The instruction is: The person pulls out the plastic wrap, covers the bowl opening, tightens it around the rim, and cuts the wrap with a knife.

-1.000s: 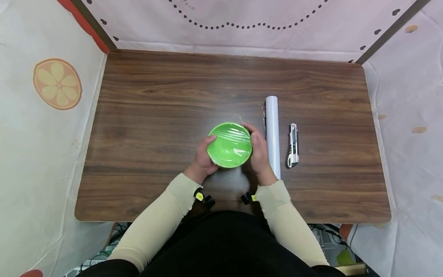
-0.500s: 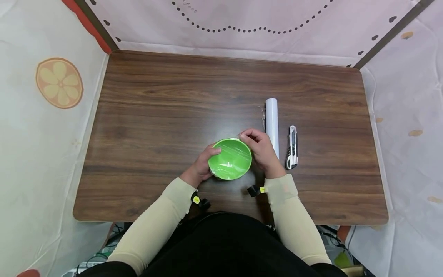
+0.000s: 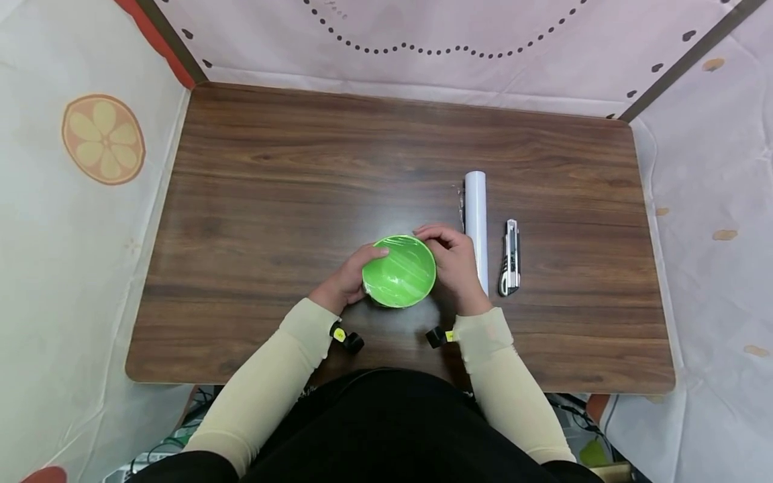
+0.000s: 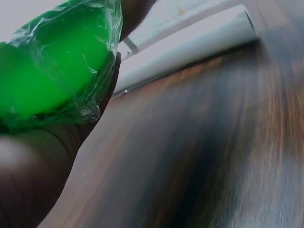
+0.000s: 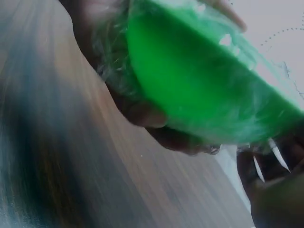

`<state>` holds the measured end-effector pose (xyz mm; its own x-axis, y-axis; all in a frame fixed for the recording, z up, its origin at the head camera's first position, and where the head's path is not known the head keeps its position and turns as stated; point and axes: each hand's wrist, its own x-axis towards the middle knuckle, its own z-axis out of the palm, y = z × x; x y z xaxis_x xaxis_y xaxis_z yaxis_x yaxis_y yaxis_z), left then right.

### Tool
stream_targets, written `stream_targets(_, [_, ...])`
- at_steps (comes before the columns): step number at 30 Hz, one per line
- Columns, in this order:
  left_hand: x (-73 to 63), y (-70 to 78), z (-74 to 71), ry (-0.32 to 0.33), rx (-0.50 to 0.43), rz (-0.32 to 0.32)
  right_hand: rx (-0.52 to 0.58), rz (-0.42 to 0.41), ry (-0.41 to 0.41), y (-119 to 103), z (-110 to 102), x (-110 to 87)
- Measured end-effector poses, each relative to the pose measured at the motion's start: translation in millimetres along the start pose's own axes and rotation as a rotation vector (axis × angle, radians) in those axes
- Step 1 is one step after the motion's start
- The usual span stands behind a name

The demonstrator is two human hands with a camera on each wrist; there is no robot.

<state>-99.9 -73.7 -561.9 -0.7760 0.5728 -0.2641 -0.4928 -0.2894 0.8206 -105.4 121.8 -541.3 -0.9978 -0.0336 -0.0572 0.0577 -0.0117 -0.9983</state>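
Observation:
A green bowl with clear cling film stretched over its mouth is held above the table near the front. The left hand grips the bowl's left side, its thumb over the rim and the fingers beneath, as the right wrist view shows. At the far right rim, the right hand has its fingers curled and appears to pinch the film's edge; its fingertips are partly hidden. Crumpled film gathers along the bowl's outer side in the left wrist view.
Just right of the right hand a white roll lies lengthwise on the brown wooden table, with a scrap of clear film along its left side. Farther right lies a utility knife. White cloth walls enclose the table's back and sides.
The right hand has gone from cupping the bowl's right side to curled fingers at its far right rim. The bowl has dipped nearer the body, then shifted slightly back up and left.

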Motion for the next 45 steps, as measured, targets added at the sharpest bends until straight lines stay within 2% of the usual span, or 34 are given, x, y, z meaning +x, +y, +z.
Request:
stream_targets(2, [2.3, 2.6, 0.4, 0.034, -0.032, -0.031, -0.036, -0.019, -0.015, 0, -1, -0.1])
stream_targets(7, [10.5, 11.9, -0.2, 0.127, -0.09, -0.083, 0.02, -0.033, -0.135, 4, -1, -1.6])
stream_targets(10, [15.5, 17.7, -3.7, 0.108, -0.083, -0.131, 0.008, -0.057, -0.23, 7, 3, -1.7])
stream_targets(12, [19.1, 20.5, -6.8, 0.082, -0.075, -0.178, 0.003, -0.046, -0.244, 10, 7, -2.2])
stream_targets(15, [25.2, 22.4, -11.4, 0.075, -0.063, -0.244, 0.097, 0.026, -0.19, 14, 13, -4.2])
stream_targets(18, [30.1, 21.4, -13.9, 0.122, -0.062, -0.292, 0.174, 0.067, -0.05, 17, 18, -4.8])
stream_targets(19, [30.5, 20.9, -14.1, 0.151, -0.063, -0.288, 0.193, 0.065, 0.005, 17, 19, -4.7])
stream_targets(21, [29.4, 19.7, -12.7, 0.243, -0.061, -0.256, 0.226, 0.036, 0.106, 16, 20, -3.7])
stream_targets(22, [27.9, 19.1, -11.0, 0.299, -0.053, -0.22, 0.223, 0.014, 0.154, 12, 21, -3.7])
stream_targets(24, [24.2, 18.3, -4.8, 0.415, -0.004, -0.087, 0.198, -0.026, 0.237, 6, 23, -4.0])
stream_targets(27, [19.4, 16.1, 9.1, 0.561, 0.198, 0.118, 0.093, -0.045, 0.338, -5, 24, -6.0])
stream_targets(29, [16.4, 14.6, 19.3, 0.635, 0.324, 0.212, 0.047, -0.049, 0.384, -9, 25, -7.0])
stream_targets(30, [15.3, 13.5, 23.1, 0.675, 0.382, 0.234, 0.03, -0.05, 0.396, -11, 26, -7.7])
stream_targets(33, [14.1, 9.9, 29.7, 0.77, 0.461, 0.249, 0.017, -0.065, 0.403, -11, 28, -8.8])
stream_targets(36, [14.9, 8.2, 30.5, 0.811, 0.494, 0.251, 0.029, -0.081, 0.386, -11, 28, -9.7])
stream_targets(41, [15.5, 7.9, 28.5, 0.794, 0.506, 0.269, 0.015, -0.085, 0.394, -11, 28, -11.2])
stream_targets(45, [14.7, 9.3, 25.8, 0.766, 0.473, 0.27, -0.003, -0.097, 0.424, -6, 27, -10.0])
